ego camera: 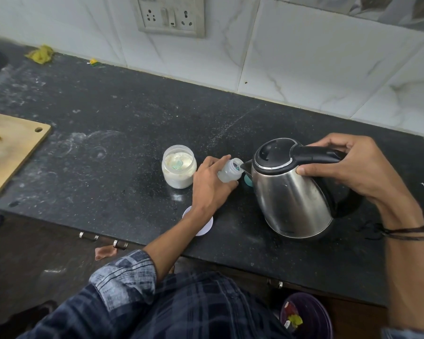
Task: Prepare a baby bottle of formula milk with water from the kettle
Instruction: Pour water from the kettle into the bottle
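My left hand (212, 184) grips a small clear baby bottle (229, 171) on the black counter, its open neck tilted toward the kettle. My right hand (348, 165) holds the black handle of a steel kettle (291, 192), which leans left with its spout at the bottle's mouth. An open jar of white formula powder (179, 167) with a teal scoop inside stands just left of my left hand. A teal piece (248, 181), partly hidden, lies between bottle and kettle. A white lid (205, 227) lies under my left wrist.
A wooden cutting board (12, 150) with a yellow scrap lies at the left. A yellow cloth (41, 53) sits by the sink at the far left. A wall socket panel (170, 15) is above the counter (132, 113). A purple bin (306, 316) stands below the counter edge.
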`<control>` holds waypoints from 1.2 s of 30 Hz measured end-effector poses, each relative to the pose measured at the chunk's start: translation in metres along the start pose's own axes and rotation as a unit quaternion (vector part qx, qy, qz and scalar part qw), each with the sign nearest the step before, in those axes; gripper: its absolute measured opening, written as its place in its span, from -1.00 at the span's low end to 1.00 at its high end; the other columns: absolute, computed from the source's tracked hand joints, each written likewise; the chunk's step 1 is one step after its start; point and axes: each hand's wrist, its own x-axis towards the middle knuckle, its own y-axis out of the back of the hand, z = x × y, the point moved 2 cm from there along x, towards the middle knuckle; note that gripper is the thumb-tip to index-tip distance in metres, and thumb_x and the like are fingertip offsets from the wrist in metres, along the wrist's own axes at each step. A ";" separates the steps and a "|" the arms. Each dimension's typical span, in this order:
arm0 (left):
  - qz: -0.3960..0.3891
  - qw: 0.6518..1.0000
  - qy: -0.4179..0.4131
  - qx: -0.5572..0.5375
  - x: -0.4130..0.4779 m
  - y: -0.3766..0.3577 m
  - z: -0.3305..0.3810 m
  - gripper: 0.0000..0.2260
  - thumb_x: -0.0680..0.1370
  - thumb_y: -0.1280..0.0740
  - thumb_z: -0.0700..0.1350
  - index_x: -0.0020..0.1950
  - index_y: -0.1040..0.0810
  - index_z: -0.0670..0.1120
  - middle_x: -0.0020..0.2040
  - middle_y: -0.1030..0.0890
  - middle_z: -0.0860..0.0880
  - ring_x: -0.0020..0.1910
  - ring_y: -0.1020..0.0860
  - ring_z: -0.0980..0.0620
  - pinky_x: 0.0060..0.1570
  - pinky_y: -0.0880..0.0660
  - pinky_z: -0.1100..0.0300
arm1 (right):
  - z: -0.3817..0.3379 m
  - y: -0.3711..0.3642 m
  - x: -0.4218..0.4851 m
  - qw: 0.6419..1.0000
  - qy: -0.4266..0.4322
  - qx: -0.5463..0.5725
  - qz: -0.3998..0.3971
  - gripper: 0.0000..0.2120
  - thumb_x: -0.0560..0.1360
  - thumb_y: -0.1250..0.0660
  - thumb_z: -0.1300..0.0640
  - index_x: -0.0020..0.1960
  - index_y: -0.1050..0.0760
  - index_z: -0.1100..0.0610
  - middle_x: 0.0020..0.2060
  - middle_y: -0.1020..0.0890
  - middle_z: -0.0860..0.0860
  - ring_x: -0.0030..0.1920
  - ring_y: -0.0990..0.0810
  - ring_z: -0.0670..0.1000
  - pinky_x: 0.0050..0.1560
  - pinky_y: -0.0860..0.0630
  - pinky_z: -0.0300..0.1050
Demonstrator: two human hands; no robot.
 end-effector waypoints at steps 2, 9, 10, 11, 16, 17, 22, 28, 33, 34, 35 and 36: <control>-0.002 1.000 0.006 -0.007 0.000 -0.001 0.000 -0.42 0.39 -0.61 -0.12 0.41 -0.62 0.01 0.06 -0.50 0.12 0.03 -0.51 0.14 0.09 -0.41 0.34 | 0.002 0.002 -0.002 1.000 0.001 0.003 0.001 -0.47 0.09 -0.70 -0.25 -0.01 -0.73 -0.10 -0.13 -0.77 -0.11 -0.20 -0.69 -0.15 -0.17 -0.55 -0.33; -0.028 0.998 0.032 -0.042 -0.003 -0.005 0.002 -0.41 0.37 -0.62 -0.08 0.40 -0.61 0.08 0.02 -0.49 0.22 0.05 -0.52 0.19 0.08 -0.40 0.37 | 0.011 0.008 -0.014 1.000 0.009 0.023 0.013 -0.52 0.14 -0.72 -0.17 0.00 -0.73 -0.09 -0.13 -0.77 -0.10 -0.22 -0.68 -0.21 -0.24 -0.53 -0.41; -0.035 0.998 0.038 -0.046 -0.003 -0.006 0.003 -0.41 0.37 -0.62 -0.07 0.39 -0.61 0.09 0.02 -0.49 0.21 0.06 -0.53 0.17 0.09 -0.42 0.32 | 0.013 0.008 -0.016 1.000 0.009 0.025 0.017 -0.53 0.15 -0.72 -0.16 0.01 -0.73 -0.09 -0.14 -0.77 -0.10 -0.26 -0.67 -0.22 -0.28 -0.51 -0.41; -0.040 0.997 0.041 -0.050 -0.004 -0.007 0.004 -0.42 0.37 -0.62 -0.06 0.39 -0.62 0.10 0.03 -0.50 0.20 0.06 -0.54 0.16 0.08 -0.42 0.30 | 0.014 0.009 -0.018 0.999 0.009 0.028 0.023 -0.54 0.16 -0.72 -0.14 0.01 -0.73 -0.08 -0.16 -0.77 -0.09 -0.29 -0.64 -0.23 -0.33 -0.49 -0.41; -0.047 0.996 0.051 -0.061 -0.007 -0.011 0.004 -0.46 0.36 -0.62 -0.05 0.33 -0.64 0.13 0.03 -0.53 0.16 0.06 -0.54 0.13 0.09 -0.43 0.25 | 0.028 0.016 -0.036 0.995 -0.006 0.054 0.081 -0.57 0.17 -0.71 -0.09 0.00 -0.73 -0.06 -0.21 -0.74 -0.08 -0.42 -0.56 -0.19 -0.49 -0.46 -0.34; -0.048 0.996 0.054 -0.061 -0.007 -0.011 0.003 -0.46 0.35 -0.62 -0.05 0.33 -0.64 0.13 0.04 -0.54 0.15 0.06 -0.55 0.13 0.10 -0.44 0.24 | 0.031 0.018 -0.041 0.994 -0.011 0.063 0.094 -0.57 0.17 -0.71 -0.09 -0.01 -0.73 -0.06 -0.21 -0.74 -0.08 -0.43 -0.55 -0.19 -0.50 -0.46 -0.34; -0.057 0.994 0.063 -0.067 -0.010 -0.013 -0.003 -0.48 0.36 -0.63 -0.06 0.30 -0.65 0.11 0.09 -0.57 0.11 0.10 -0.56 0.11 0.15 -0.48 0.19 | 0.047 0.021 -0.063 0.982 -0.022 0.106 0.157 -0.62 0.18 -0.69 -0.07 -0.02 -0.73 -0.12 -0.18 -0.75 -0.12 -0.43 -0.56 -0.19 -0.50 -0.45 -0.36; -0.064 0.993 0.070 -0.072 -0.014 -0.016 -0.008 -0.48 0.37 -0.62 -0.09 0.31 -0.64 0.10 0.12 -0.59 0.13 0.12 -0.55 0.14 0.15 -0.46 0.23 | 0.068 0.019 -0.089 0.967 -0.037 0.140 0.210 -0.48 0.20 -0.72 -0.19 0.10 -0.73 -0.08 -0.09 -0.76 -0.06 -0.40 -0.56 -0.20 -0.44 -0.48 -0.36; -0.068 0.993 0.072 -0.071 -0.015 -0.020 -0.013 -0.47 0.36 -0.63 -0.09 0.31 -0.63 0.10 0.13 -0.60 0.15 0.14 -0.56 0.13 0.21 -0.49 0.17 | 0.077 0.016 -0.099 0.957 -0.029 0.153 0.246 -0.50 0.24 -0.71 -0.20 0.12 -0.72 -0.11 -0.13 -0.76 -0.09 -0.42 -0.56 -0.18 -0.43 -0.48 -0.37; -0.067 0.993 0.072 -0.072 -0.016 -0.021 -0.014 -0.47 0.36 -0.63 -0.09 0.30 -0.63 0.10 0.12 -0.60 0.15 0.14 -0.57 0.13 0.21 -0.50 0.15 | 0.078 0.016 -0.100 0.955 -0.025 0.152 0.255 -0.52 0.26 -0.70 -0.18 0.13 -0.72 -0.11 -0.13 -0.76 -0.09 -0.41 -0.57 -0.18 -0.43 -0.48 -0.37; -0.067 0.993 0.072 -0.072 -0.016 -0.022 -0.015 -0.47 0.36 -0.64 -0.09 0.30 -0.63 0.10 0.12 -0.60 0.15 0.14 -0.57 0.13 0.22 -0.51 0.13 | 0.080 0.015 -0.102 0.952 -0.021 0.151 0.264 -0.54 0.28 -0.70 -0.16 0.13 -0.71 -0.11 -0.12 -0.76 -0.09 -0.41 -0.58 -0.18 -0.43 -0.48 -0.37; -0.067 0.992 0.073 -0.072 -0.017 -0.023 -0.016 -0.47 0.35 -0.64 -0.09 0.30 -0.63 0.10 0.12 -0.61 0.15 0.14 -0.58 0.12 0.22 -0.52 0.11 | 0.083 0.015 -0.103 0.950 -0.019 0.150 0.275 -0.55 0.29 -0.70 -0.15 0.14 -0.71 -0.11 -0.12 -0.76 -0.09 -0.40 -0.58 -0.18 -0.43 -0.48 -0.37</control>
